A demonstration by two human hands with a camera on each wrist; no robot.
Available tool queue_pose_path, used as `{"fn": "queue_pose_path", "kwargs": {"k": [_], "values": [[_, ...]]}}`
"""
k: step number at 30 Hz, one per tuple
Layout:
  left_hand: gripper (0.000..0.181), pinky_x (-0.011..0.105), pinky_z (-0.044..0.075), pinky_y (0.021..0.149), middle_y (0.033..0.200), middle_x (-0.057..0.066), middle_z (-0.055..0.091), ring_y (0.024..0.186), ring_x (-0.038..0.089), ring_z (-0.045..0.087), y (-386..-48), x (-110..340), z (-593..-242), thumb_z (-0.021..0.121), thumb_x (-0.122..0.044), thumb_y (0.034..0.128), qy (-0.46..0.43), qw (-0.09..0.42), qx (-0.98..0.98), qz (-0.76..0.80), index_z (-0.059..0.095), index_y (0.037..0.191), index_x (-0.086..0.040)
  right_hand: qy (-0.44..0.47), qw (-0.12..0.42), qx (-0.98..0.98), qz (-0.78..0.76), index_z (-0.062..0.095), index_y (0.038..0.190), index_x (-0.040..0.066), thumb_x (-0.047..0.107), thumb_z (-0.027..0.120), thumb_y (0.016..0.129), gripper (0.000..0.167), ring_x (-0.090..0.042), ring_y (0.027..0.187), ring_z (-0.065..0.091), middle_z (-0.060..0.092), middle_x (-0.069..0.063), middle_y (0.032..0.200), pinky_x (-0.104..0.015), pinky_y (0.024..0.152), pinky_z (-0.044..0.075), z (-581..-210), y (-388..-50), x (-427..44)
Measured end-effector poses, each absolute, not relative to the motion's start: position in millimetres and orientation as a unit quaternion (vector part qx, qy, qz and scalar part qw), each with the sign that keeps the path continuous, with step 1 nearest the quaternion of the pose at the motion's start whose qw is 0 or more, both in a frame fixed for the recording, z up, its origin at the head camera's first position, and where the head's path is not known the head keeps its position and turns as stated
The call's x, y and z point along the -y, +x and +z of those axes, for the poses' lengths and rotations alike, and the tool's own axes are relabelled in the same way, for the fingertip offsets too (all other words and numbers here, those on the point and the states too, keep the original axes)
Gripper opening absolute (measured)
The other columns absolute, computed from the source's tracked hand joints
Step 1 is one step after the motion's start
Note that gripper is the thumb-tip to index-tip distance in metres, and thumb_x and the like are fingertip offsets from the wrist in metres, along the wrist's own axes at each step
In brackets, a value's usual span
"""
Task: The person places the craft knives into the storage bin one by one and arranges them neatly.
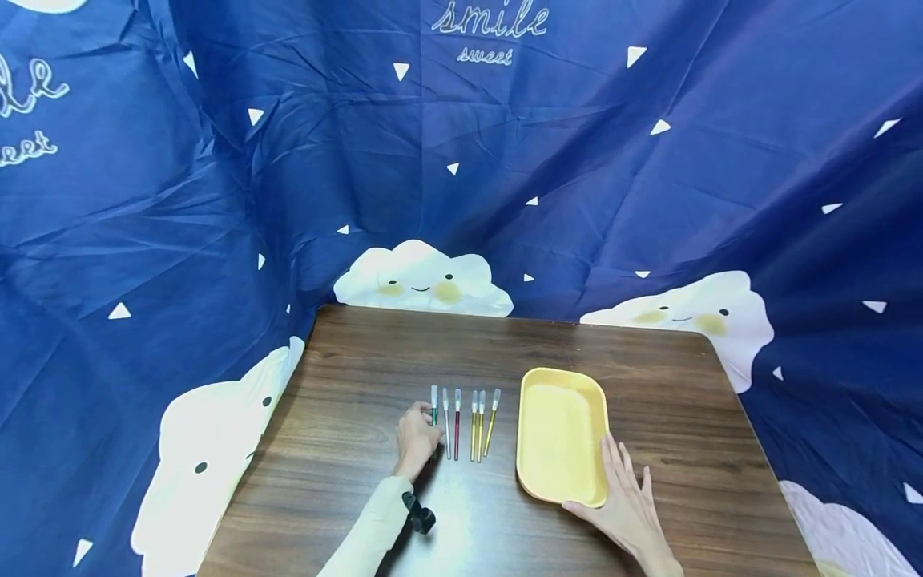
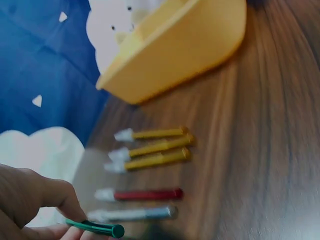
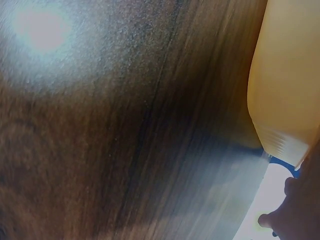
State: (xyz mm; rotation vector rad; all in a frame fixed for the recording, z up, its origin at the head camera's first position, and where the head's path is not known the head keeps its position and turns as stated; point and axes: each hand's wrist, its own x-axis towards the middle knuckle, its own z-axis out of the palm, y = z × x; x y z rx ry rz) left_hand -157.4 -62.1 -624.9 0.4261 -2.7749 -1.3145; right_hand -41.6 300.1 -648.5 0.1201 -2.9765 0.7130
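My left hand pinches a green craft knife with a clear cap, at the left end of a row on the table. To its right lie a silver craft knife, a red one and three gold ones, all with clear caps pointing away from me. A yellow tray stands right of the row, its inside bare. My right hand rests at the tray's near right corner, fingers spread and fairly straight along the side, thumb by the near rim. The right wrist view shows only part of that hand.
The brown wooden table reaches back to a blue curtain printed with clouds and triangles. A black strap sits on my left wrist over a pale sleeve.
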Motion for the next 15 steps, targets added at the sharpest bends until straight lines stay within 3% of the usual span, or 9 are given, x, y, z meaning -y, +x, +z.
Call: {"fn": "queue_pose_path", "kwargs": {"k": [15], "values": [[0.044, 0.038, 0.054, 0.075, 0.085, 0.005, 0.073, 0.077, 0.02, 0.065, -150, 6, -591, 0.087, 0.0, 0.0712, 0.064, 0.01, 0.889, -0.453, 0.073, 0.113, -0.002, 0.038, 0.043, 0.969, 0.241, 0.011, 0.17, 0.008, 0.068, 0.084, 0.075, 0.134, -0.048, 0.156, 0.021, 0.02, -0.017, 0.174, -0.082, 0.113, 0.013, -649, -41, -299]]}}
